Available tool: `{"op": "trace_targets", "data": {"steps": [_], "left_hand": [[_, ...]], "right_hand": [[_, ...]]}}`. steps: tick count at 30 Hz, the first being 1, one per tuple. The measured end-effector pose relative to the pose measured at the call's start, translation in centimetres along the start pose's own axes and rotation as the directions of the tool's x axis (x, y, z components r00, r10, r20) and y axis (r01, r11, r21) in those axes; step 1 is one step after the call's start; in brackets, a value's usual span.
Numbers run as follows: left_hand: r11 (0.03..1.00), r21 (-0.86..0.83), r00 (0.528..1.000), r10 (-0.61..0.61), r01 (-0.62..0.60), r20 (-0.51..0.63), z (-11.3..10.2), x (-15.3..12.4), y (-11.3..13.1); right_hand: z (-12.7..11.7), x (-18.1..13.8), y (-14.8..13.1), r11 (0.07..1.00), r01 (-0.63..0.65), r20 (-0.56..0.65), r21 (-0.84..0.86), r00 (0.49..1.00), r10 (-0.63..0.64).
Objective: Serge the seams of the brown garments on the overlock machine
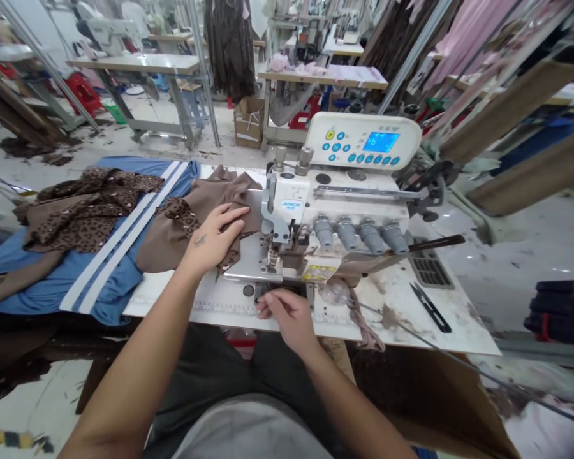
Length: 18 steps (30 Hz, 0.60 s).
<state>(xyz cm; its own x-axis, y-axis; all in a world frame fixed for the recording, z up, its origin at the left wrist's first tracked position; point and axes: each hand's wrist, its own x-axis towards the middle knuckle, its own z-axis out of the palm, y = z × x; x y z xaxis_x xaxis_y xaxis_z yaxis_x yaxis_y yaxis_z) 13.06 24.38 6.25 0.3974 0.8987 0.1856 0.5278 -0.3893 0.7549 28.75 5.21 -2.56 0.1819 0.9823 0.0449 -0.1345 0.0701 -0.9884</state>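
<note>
My left hand (pixel 216 237) lies with its fingers spread on a piece of brown fabric (pixel 222 188) that has leopard-print parts. The fabric is bunched at the left side of a white overlock sewing machine (pixel 287 191), up against its needle area. Just below the front of the machine, my right hand (pixel 291 315) has its fingers curled and pressed together; whatever they hold, if anything, is hidden. Left of my left hand, more leopard-print garment pieces (pixel 95 207) lie on blue cloth with white stripes (pixel 110 271).
Thread snips (pixel 430 307) rest on the white tabletop (pixel 463 335) at the right. A fabric strip (pixel 366 325) hangs over the front edge near an open cardboard box (pixel 411 395). A control panel (pixel 363 141) tops the machine. Other sewing tables (pixel 143 62) stand behind.
</note>
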Motion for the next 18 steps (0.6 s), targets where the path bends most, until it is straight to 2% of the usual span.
{"op": "trace_targets", "data": {"steps": [3, 5, 7, 8, 9, 10, 11, 12, 14, 15, 16, 17, 18], "left_hand": [[0.997, -0.067, 0.995, -0.046, 0.039, -0.094, 0.4, -3.1, -0.2], [0.991, -0.121, 0.958, -0.093, 0.062, -0.271, 1.9, -7.2, 0.1], [0.991, -0.101, 0.909, -0.117, 0.083, -0.401, 3.9, -12.6, 0.4], [0.997, -0.058, 0.936, -0.064, 0.046, -0.347, 4.8, -15.3, 0.4], [0.998, -0.044, 0.988, 0.048, -0.055, -0.144, 5.4, -17.7, 0.4], [0.988, -0.051, 0.988, 0.148, -0.146, 0.039, 5.6, -19.7, 0.3], [0.975, -0.055, 0.966, 0.219, -0.213, 0.139, 5.5, -21.1, 0.2], [0.964, -0.051, 0.948, 0.265, -0.260, 0.176, 4.9, -21.7, 0.1], [0.953, 0.031, 0.953, 0.301, -0.303, 0.041, 3.3, -21.1, 0.2], [0.941, 0.088, 0.944, 0.330, -0.327, -0.024, 2.4, -20.0, 0.5], [0.917, 0.145, 0.924, 0.381, -0.373, -0.032, 1.7, -18.7, 0.9], [0.875, 0.196, 0.894, 0.447, -0.443, 0.026, 1.2, -17.3, 1.5], [0.816, 0.227, 0.847, 0.512, -0.531, 0.140, 0.9, -15.8, 2.2]], "right_hand": [[0.1, 0.0, -0.2, 0.999, 0.023, -0.003, -0.042, 1.000, -0.023], [-0.1, 0.0, -0.5, 0.992, 0.075, 0.023, -0.099, 0.997, -0.073], [-0.4, 0.0, -0.7, 0.973, 0.168, 0.127, -0.161, 0.981, -0.148], [-0.5, 0.1, -0.7, 0.961, 0.209, 0.170, -0.182, 0.969, -0.179], [-0.6, 0.2, -0.5, 0.955, 0.227, 0.167, -0.192, 0.966, -0.197], [-0.6, 0.4, -0.2, 0.957, 0.217, 0.106, -0.192, 0.974, -0.199], [-0.5, 0.6, 0.1, 0.967, 0.180, -0.001, -0.179, 0.983, -0.183], [-0.4, 0.8, 0.5, 0.979, 0.133, -0.123, -0.152, 0.981, -0.152], [-0.3, 0.9, 1.0, 0.995, 0.056, -0.278, -0.088, 0.958, -0.078], [-0.4, 0.7, 1.0, 0.996, 0.035, -0.285, -0.078, 0.957, -0.055], [-0.5, 0.2, 0.8, 0.995, 0.031, -0.259, -0.095, 0.964, -0.055], [-0.8, -0.4, 0.4, 0.988, 0.047, -0.216, -0.146, 0.973, -0.078], [-1.2, -1.3, -0.2, 0.973, 0.077, -0.166, -0.219, 0.979, -0.115]]}}
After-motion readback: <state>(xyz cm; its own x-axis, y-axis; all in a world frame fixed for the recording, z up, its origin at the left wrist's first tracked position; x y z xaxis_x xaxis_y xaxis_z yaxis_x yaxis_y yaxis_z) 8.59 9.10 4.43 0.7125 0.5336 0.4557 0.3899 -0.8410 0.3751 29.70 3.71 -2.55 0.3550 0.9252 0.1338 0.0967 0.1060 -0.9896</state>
